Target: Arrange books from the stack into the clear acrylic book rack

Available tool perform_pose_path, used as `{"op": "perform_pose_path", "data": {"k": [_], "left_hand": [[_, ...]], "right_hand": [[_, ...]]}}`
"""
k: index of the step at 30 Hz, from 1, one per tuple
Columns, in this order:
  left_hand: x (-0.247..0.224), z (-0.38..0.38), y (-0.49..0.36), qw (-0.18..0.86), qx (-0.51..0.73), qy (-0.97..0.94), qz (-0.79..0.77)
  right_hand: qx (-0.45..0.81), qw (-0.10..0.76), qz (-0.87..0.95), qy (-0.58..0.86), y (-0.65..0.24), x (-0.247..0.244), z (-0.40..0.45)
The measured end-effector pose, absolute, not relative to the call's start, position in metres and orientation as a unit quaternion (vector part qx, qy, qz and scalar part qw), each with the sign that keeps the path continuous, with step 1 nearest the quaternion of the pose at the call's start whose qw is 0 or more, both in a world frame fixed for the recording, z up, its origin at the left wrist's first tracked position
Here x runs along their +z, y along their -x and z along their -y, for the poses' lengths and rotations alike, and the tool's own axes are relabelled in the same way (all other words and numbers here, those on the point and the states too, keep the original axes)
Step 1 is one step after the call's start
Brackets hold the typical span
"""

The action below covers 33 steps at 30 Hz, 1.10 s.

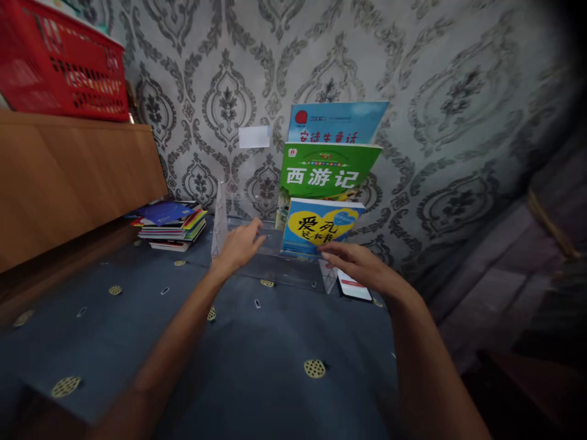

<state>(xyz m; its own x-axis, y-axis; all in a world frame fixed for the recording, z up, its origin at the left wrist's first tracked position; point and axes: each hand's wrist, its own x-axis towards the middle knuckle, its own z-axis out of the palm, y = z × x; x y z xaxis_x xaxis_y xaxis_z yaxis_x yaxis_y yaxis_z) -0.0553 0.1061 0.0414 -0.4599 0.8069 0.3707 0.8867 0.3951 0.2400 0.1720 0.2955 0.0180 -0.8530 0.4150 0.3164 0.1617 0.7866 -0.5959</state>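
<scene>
A clear acrylic tiered stand (221,214) stands on the dark blue cloth against the wall. On its right side three books lean back in steps: a blue book (337,116) at the rear, a green book (328,168) in the middle, and a blue book with a yellow heart (316,229) in front. My right hand (355,263) is at the lower right corner of the front book, fingertips against its cover and the thumb apart. Over the stand's left part is my left hand (241,244), empty, with fingers loosely bent and apart.
A stack of books (172,229) lies left of the stand. Beside the stand's right end is a phone (355,287) with a lit screen. A red plastic basket (68,67) sits on a wooden cabinet (77,177) at the left. A patterned wall closes off the back.
</scene>
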Motion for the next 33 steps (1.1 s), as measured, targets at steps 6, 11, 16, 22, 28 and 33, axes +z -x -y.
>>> {"op": "perform_pose_path", "data": {"k": [6, 11, 16, 22, 28, 33], "left_hand": [[0.048, -0.064, 0.123, 0.204, -0.255, 0.385, 0.863], [0.033, -0.03, 0.191, 0.251, -0.152, 0.28, 0.914], [0.007, -0.012, 0.235, 0.208, -0.073, 0.266, 0.938], [-0.004, -0.008, 0.246, 0.22, -0.032, 0.278, 0.934], [0.0, -0.002, 0.249, 0.234, -0.011, 0.302, 0.924], [-0.005, 0.005, 0.243, 0.242, 0.0, 0.312, 0.919]], "right_hand": [[0.265, 0.178, 0.937, 0.14, -0.172, 0.025, -0.283], [0.248, 0.171, 0.943, 0.14, -0.171, 0.025, -0.28], [0.242, 0.148, 0.947, 0.149, -0.173, 0.029, -0.274], [0.238, 0.122, 0.949, 0.169, -0.175, 0.037, -0.265], [0.235, 0.117, 0.95, 0.169, -0.174, 0.038, -0.265], [0.236, 0.119, 0.951, 0.163, -0.175, 0.036, -0.267]]}}
